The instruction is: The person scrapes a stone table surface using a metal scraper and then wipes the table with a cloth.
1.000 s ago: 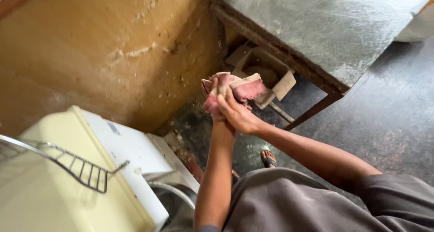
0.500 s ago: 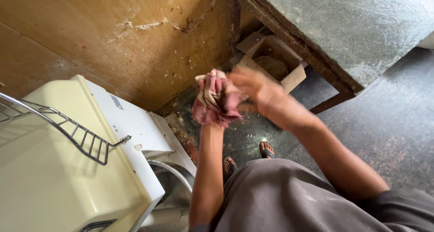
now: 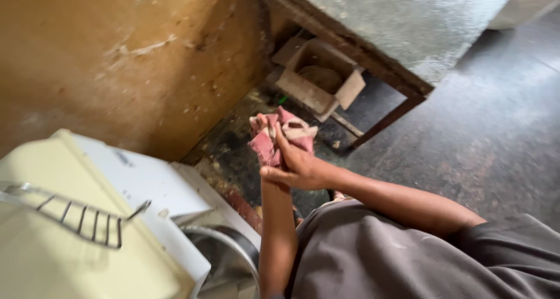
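We hold a pink and cream cloth point(image 3: 283, 139) bunched up in front of us, over the dark floor point(image 3: 496, 130). Half a second ago our right hand was pulled off to the side of the cloth; now our right hand point(image 3: 297, 168) is back on it, fingers wrapped around the bundle from the front. Our left hand point(image 3: 263, 137) is mostly hidden behind the cloth, so we cannot tell how tightly it is closed, but it is up against the cloth. The cloth looks more squashed together than before, and our view has tipped, so the box under the table shows more.

Down to the left is a pale yellow and white washing machine point(image 3: 116, 217) with a wire rack point(image 3: 76, 211) on top of it. Its round drum opening point(image 3: 230, 255) is just beside our left arm. Behind it is a stained yellow-brown wall point(image 3: 116, 60). Up ahead is a table point(image 3: 408, 31) with a grey top and a dark wooden frame. Under it sits an open cardboard box point(image 3: 318, 77). The floor near the wall is dirty.
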